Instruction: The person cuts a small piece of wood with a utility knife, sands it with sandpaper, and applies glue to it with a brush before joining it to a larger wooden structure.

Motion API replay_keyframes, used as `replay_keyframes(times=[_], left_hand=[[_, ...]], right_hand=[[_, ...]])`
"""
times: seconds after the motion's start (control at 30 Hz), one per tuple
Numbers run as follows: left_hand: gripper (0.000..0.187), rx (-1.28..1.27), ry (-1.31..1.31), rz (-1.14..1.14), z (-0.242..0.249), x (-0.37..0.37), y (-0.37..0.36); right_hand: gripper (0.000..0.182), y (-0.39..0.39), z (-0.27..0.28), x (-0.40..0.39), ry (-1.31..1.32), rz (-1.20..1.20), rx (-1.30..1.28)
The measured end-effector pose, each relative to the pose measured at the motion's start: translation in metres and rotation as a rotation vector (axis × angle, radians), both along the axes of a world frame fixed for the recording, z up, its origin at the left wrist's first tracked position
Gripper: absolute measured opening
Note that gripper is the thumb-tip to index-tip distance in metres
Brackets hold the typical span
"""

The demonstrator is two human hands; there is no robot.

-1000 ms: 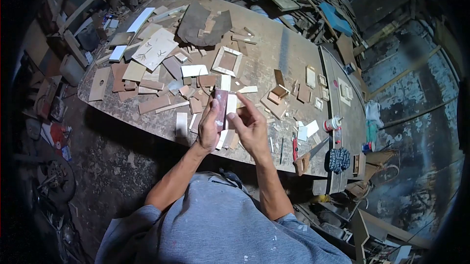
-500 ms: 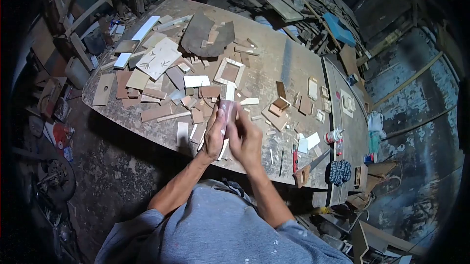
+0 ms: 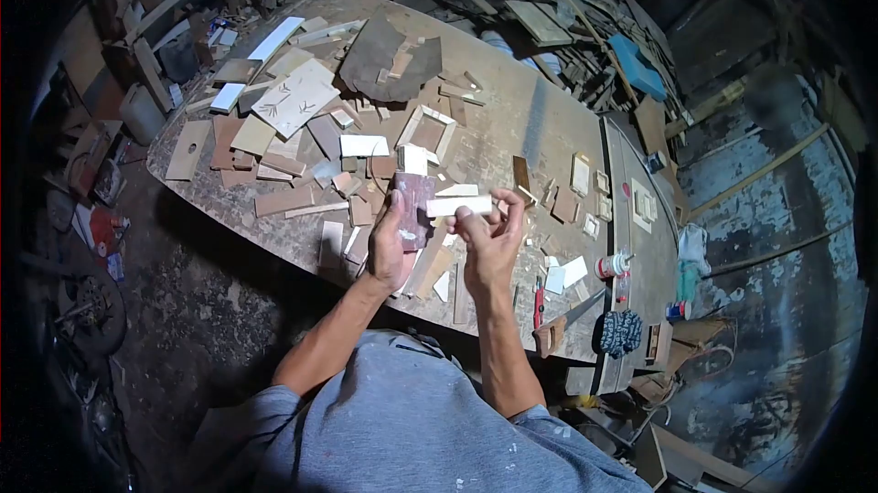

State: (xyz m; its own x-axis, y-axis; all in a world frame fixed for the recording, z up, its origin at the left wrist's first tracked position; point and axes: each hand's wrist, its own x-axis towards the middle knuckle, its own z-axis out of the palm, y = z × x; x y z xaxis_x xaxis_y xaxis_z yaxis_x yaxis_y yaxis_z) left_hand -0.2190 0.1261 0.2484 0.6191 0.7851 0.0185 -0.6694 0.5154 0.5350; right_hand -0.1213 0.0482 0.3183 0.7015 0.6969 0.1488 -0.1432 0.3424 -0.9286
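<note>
My left hand (image 3: 388, 241) is wrapped round the side of a reddish-brown flat block (image 3: 415, 209), which has pale marks and may be sandpaper-covered. Just right of it, my right hand (image 3: 489, 228) pinches a small pale wood strip (image 3: 453, 206) between thumb and fingers. The strip's left end is close to the block's face; whether they touch I cannot tell. Beyond the block lie a white-topped piece (image 3: 414, 160) and a wooden frame (image 3: 426, 133) on the worktable (image 3: 485, 63).
Wood offcuts (image 3: 274, 164) cover the table's left part. Towards the right are a handsaw (image 3: 567, 324), a red cutter (image 3: 539, 303), a white bottle (image 3: 613, 265), a dark patterned cloth bundle (image 3: 621, 333) and small frames (image 3: 581, 175). A scrap pile (image 3: 585, 45) stands behind.
My hands have moved apart. The pale strip now shows in my right hand, and the block's broad face has turned into view. The camera view has shifted slightly.
</note>
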Motion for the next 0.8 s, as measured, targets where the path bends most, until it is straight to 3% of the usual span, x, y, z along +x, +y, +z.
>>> replay_keyframes(times=[0.17, 0.27, 0.4, 0.5, 0.53, 0.57, 0.63, 0.7, 0.8], left_hand=[[0.051, -0.031, -0.036, 0.119, 0.017, 0.004, 0.006], [0.049, -0.009, -0.052, 0.066, 0.014, 0.001, 0.009], [0.049, 0.036, -0.087, 0.029, 0.019, -0.001, 0.007], [0.055, 0.154, -0.006, 0.149, 0.011, 0.017, -0.013], [0.059, 0.178, 0.023, 0.074, 0.026, 0.011, -0.026], [0.053, 0.157, 0.037, 0.139, 0.035, 0.014, -0.029], [0.039, -0.015, -0.041, -0.021, 0.027, 0.007, -0.008], [0.040, 0.156, 0.007, 0.065, 0.013, 0.003, 0.006], [0.043, 0.253, 0.091, 0.166, 0.048, 0.009, -0.019]], right_hand=[[0.014, -0.007, -0.011, -0.025, -0.674, -0.203, -0.274], [0.027, -0.009, -0.002, -0.042, -0.806, -0.177, -0.241], [0.030, -0.010, 0.003, -0.044, -0.863, -0.115, -0.282], [0.020, 0.013, 0.001, -0.032, -0.954, -0.318, -0.137], [0.015, 0.023, 0.017, -0.031, -0.943, -0.342, -0.096], [0.013, 0.029, 0.018, -0.033, -0.882, -0.350, -0.067], [0.015, 0.010, 0.005, -0.051, -0.876, -0.342, -0.177], [0.015, 0.002, -0.014, -0.053, -0.950, -0.361, -0.062], [0.020, 0.023, 0.005, -0.028, -0.937, -0.357, -0.125]])
